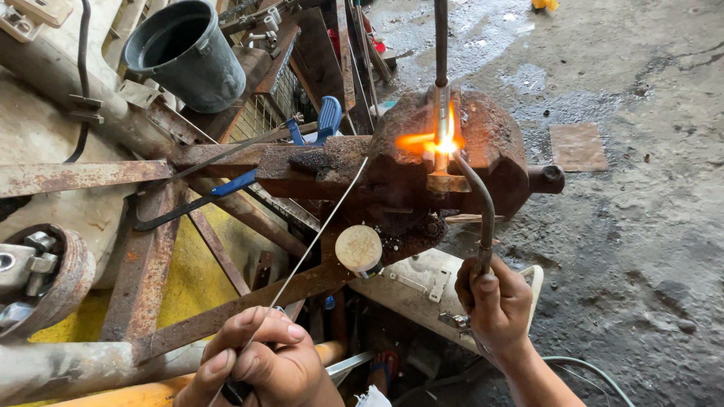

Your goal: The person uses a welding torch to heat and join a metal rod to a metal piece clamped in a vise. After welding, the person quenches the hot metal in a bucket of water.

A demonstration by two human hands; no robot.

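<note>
Brazing is under way at the rusty vise [483, 151] in the upper middle of the frame. The right hand [494, 305], lower right, is closed around the handle of a curved torch [483, 207], whose flame [441, 142] plays on a vertical metal rod [441, 45] clamped in the vise. The left hand [260, 365], at the bottom centre, pinches a thin filler wire [317, 234] between thumb and fingers; the wire slants up toward the vise, its tip short of the glowing joint. By my reading, heating is the step in hand, and the next move calls for bringing the wire's tip steadily into the hot spot.
</note>
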